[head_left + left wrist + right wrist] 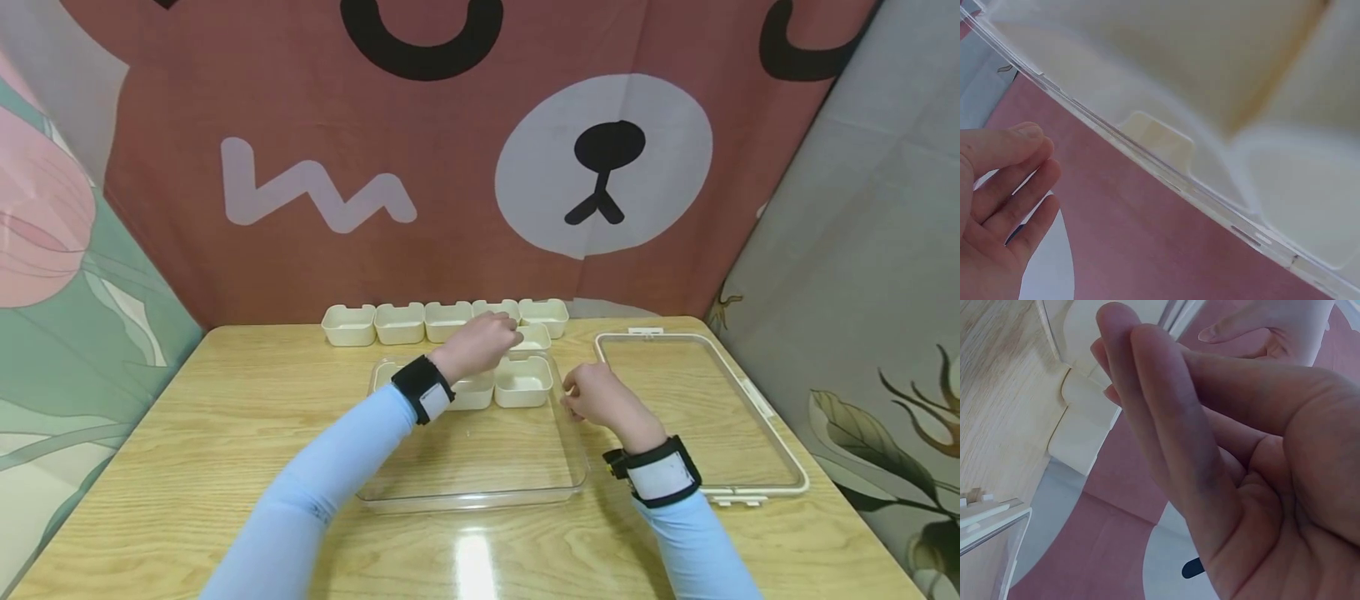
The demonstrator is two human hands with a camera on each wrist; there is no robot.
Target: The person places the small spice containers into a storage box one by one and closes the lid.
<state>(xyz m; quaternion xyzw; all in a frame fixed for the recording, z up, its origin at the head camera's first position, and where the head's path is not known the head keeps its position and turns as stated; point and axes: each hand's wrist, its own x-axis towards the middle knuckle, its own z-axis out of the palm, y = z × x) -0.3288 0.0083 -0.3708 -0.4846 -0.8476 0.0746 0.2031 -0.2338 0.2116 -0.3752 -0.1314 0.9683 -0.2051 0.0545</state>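
The left hand (480,343), fingers loosely curled and holding nothing, hovers over the far row of small cream bins (522,382) inside the clear tray (480,498), nearer them than the empty, relaxed right hand (596,398) at the tray's right edge.

We get bright, even light from overhead; glare streaks the near edge of the table (472,567). Shadows stay soft. Head view bows at left and right edges, wide-angle. Wrist views look soft, close objs out of focus, esp. the tray (1222,75).
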